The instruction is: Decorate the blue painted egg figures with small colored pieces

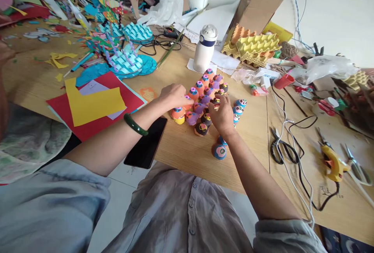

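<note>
Head view shows two curled hands (222,115), grip unclear, at painted figures (205,99) near one bottle (203,56).

Painted domed figures (205,99) | orange, purple, black: slanting close rows | blue ones (238,109) at right | on tabletop (175,148)

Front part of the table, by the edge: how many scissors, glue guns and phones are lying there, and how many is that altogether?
Scissors: 2, the black-handled scissors and the pale-handled scissors
Glue guns: 1, the yellow glue gun
Phones: 1, the dark phone
Total: 4
</note>
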### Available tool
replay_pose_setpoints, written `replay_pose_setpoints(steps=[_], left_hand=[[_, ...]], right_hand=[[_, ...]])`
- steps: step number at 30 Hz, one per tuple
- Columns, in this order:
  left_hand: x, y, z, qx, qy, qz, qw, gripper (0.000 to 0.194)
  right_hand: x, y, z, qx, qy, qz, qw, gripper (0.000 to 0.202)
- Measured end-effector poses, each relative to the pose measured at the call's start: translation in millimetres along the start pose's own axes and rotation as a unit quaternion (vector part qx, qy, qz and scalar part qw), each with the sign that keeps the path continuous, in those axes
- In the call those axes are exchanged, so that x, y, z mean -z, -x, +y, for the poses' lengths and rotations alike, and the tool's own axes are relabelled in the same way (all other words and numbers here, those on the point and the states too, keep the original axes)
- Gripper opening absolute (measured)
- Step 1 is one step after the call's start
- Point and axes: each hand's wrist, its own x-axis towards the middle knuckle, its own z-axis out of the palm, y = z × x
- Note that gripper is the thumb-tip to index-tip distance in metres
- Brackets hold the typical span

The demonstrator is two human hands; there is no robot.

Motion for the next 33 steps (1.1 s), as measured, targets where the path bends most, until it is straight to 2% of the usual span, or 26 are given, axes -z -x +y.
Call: replay_pose_setpoints(steps=[2, 5, 8, 10, 13, 17, 20, 22, 24, 25, 27, 30, 33], left_hand=[[-4.0, -2, -2, -0.011, 0.008, -0.023, 1.000, 0.042], [-5.3, -2, -2, -0.004, 0.008, -0.017, 1.000, 0.043], [-6.0, -1, 2, -0.005, 0.000, -0.032, 0.999, 0.044], [-7.4, 0, 7, -0.003, 0.000, -0.041, 0.999, 0.046], [-10.5, -1, 11, 0.007, -0.002, -0.037, 0.999, 0.055], [-16.8, -1, 8, -0.001, 0.014, -0.055, 0.998, 0.061], [-18.4, 0, 6, -0.007, 0.019, -0.064, 0.998, 0.060], [-15.3, 3, 6, -0.002, 0.019, -0.032, 0.999, 0.064], [-9.9, 8, 10, -0.004, 0.031, 0.041, 0.999, 0.064], [-7.2, 10, 14, -0.020, 0.035, 0.076, 0.996, 0.058], [-3.7, 14, 24, -0.070, 0.021, 0.097, 0.993, 0.048], [-3.7, 15, 45, -0.126, -0.042, 0.036, 0.991, 0.050], [-3.1, 9, 63, -0.145, -0.024, -0.015, 0.989, 0.053]], right_hand=[[-1, -3, 6, -0.014, 0.008, 0.022, 1.000, 0.042], [-3, -6, 9, -0.034, 0.037, 0.037, 0.998, 0.053], [-7, -8, 10, -0.056, 0.061, 0.012, 0.996, 0.072], [-12, -10, 12, -0.044, 0.082, 0.001, 0.996, 0.080], [-22, -16, 20, -0.030, 0.092, 0.014, 0.995, 0.086], [-31, -27, 24, -0.085, 0.048, -0.029, 0.995, 0.091], [-33, -32, 22, -0.110, 0.038, -0.030, 0.993, 0.088], [-33, -32, 23, -0.121, 0.034, -0.017, 0.992, 0.085], [-35, -33, 27, -0.124, 0.018, 0.005, 0.992, 0.084], [-36, -34, 31, -0.125, 0.005, 0.019, 0.992, 0.086], [-39, -36, 39, -0.135, -0.031, 0.046, 0.989, 0.089], [-40, -41, 50, -0.141, -0.118, 0.082, 0.980, 0.081], [-33, -43, 56, -0.143, -0.217, 0.085, 0.962, 0.070]])
